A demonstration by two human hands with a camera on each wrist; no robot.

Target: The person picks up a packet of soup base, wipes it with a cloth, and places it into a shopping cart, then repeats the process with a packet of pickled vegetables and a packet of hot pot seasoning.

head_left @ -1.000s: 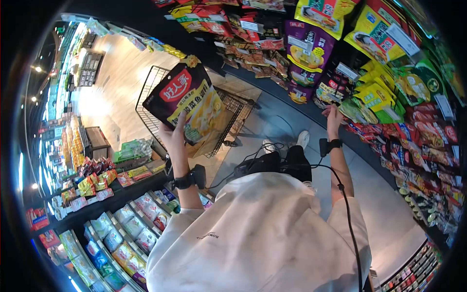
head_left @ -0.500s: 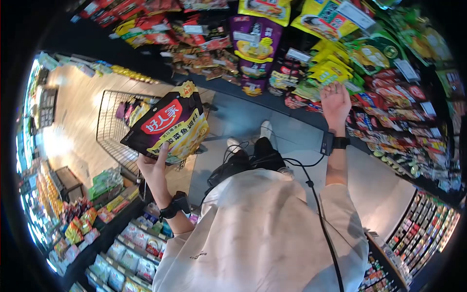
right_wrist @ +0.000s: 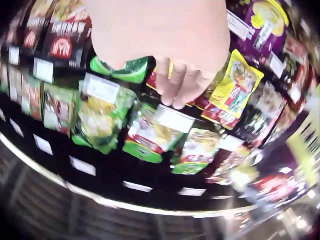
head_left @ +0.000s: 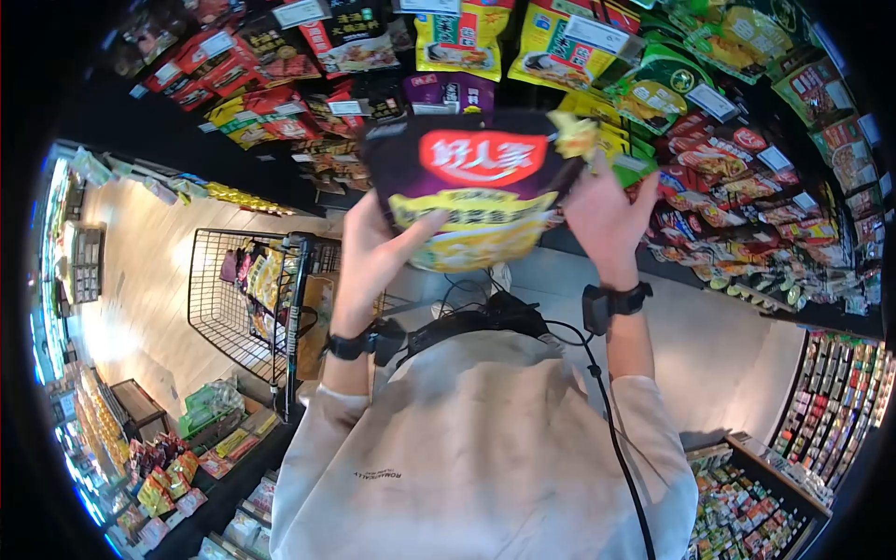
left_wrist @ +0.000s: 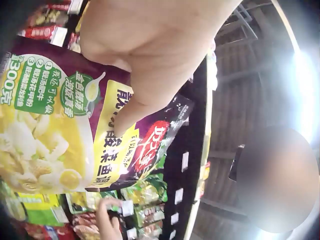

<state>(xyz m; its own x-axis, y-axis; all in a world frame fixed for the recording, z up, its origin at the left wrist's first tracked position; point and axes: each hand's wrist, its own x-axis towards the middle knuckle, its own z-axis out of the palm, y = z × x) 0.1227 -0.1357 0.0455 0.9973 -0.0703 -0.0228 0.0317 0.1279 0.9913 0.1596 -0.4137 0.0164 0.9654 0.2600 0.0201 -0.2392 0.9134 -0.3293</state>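
In the head view, my left hand (head_left: pixel 366 266) grips a dark purple and yellow fish seasoning pouch (head_left: pixel 481 201), its thumb across the front and its fingers behind. The pouch's front faces up, with a red logo and a gold star-shaped tag at one top corner. Close to that corner is my right hand (head_left: pixel 605 224), which holds nothing. The left wrist view shows the right hand (left_wrist: pixel 107 222) apart from the pouch (left_wrist: pixel 45 135). Seen from the right wrist, its fingers hang loosely bent before the shelf bags, while the pouch (right_wrist: pixel 272 185) shows at the side.
Racks of hanging seasoning bags (head_left: pixel 700 177) with price tags curve along the far side and right. A wire shopping cart (head_left: pixel 210 317) with goods in it stands at the left. A black cable (head_left: pixel 607 401) runs down over the shirt.
The left hand has brought the pouch rightward, in front of the body. My right hand has come away from the shelf bags toward the pouch. The head view has turned, shifting the shelves and cart.
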